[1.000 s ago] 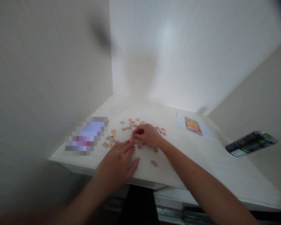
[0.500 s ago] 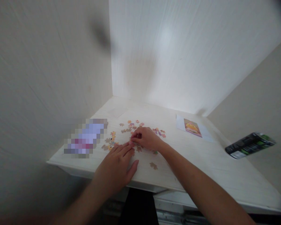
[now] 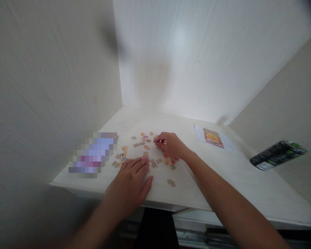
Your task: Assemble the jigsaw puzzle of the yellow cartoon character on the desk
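Observation:
My left hand (image 3: 131, 180) lies flat near the table's front edge, its fingers stretched out and the thumb apart. Its fingertips rest at the near side of a spread of small jigsaw puzzle pieces (image 3: 154, 163). Over the far part of that spread is my right hand (image 3: 171, 145), thumb and forefinger closed in a pinch; whatever is between the tips is too small to make out. Several yellow and orange pieces (image 3: 124, 152) lie beyond my left fingers. Red and orange pieces (image 3: 168, 162) show below my right hand, which hides others. One grey-brown piece (image 3: 171, 182) lies apart, nearer me.
A pixelated phone-like rectangle (image 3: 95, 152) lies at the left of the white table (image 3: 212, 186). At the right back is a sheet with a printed yellow picture (image 3: 213, 138). A black and green can (image 3: 277, 155) is farther right. White walls close in the table.
My right hand has moved up and a little right, away from my left fingertips, uncovering pieces in the middle. My left hand stays in place. The view has shifted slightly.

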`<state>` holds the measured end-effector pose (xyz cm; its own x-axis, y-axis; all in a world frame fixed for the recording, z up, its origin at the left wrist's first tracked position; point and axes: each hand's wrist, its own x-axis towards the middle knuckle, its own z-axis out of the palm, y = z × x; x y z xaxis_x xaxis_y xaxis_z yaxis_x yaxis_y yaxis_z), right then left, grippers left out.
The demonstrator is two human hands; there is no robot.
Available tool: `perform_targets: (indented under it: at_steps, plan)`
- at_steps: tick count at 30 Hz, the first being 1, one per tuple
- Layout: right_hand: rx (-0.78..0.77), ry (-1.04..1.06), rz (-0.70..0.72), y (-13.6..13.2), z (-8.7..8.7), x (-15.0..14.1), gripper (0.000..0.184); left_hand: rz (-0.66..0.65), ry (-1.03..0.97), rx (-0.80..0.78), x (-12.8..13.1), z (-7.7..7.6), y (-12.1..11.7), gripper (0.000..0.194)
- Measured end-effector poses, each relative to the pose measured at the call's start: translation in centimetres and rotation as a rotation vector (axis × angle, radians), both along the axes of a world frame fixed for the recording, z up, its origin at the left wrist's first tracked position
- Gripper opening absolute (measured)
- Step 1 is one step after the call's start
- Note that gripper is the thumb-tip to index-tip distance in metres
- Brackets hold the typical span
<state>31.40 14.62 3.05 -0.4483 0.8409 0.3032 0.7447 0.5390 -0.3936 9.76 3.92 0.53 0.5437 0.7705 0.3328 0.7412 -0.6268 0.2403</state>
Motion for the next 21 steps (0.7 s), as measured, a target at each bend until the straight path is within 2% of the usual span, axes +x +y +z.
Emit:
perform_targets:
  at_steps: [2, 4, 7, 10, 12, 15, 18, 21]
  plan:
    - [0.031, -0.003, 0.047, 0.0, -0.5, -0.5, 0.022, -0.005, -0.005, 0.002, 0.0, 0.0, 0.0, 0.038]
    - [0.077, -0.036, 0.150, 0.0, -0.9, -1.2, 0.025, -0.006, -0.021, 0.021, 0.0, 0.0, 0.1, 0.036]
    - [0.103, -0.106, 0.260, -0.1, -1.3, -2.1, 0.026, -0.009, -0.103, 0.104, -0.1, -0.1, 0.0, 0.029]
    - [0.072, -0.130, 0.220, -0.2, -1.2, -2.1, 0.028, -0.034, -0.271, 0.259, -0.6, 0.0, -0.6, 0.021]
    - [0.042, -0.111, 0.170, -0.3, -1.0, -1.7, 0.029, -0.024, -0.372, 0.361, -1.4, 0.1, -1.4, 0.023]
    - [0.000, -0.062, 0.124, -0.3, -0.9, -0.9, 0.030, 0.017, -0.385, 0.434, -3.3, -0.2, -3.3, 0.027]
    - [-0.050, -0.009, 0.096, -0.2, -0.7, -0.5, 0.028, 0.034, -0.323, 0.454, -5.7, -1.8, -5.5, 0.030]
    - [-0.099, 0.024, 0.077, -0.2, -0.6, -0.6, 0.022, 0.002, -0.267, 0.388, -7.8, -5.3, -7.2, 0.035]
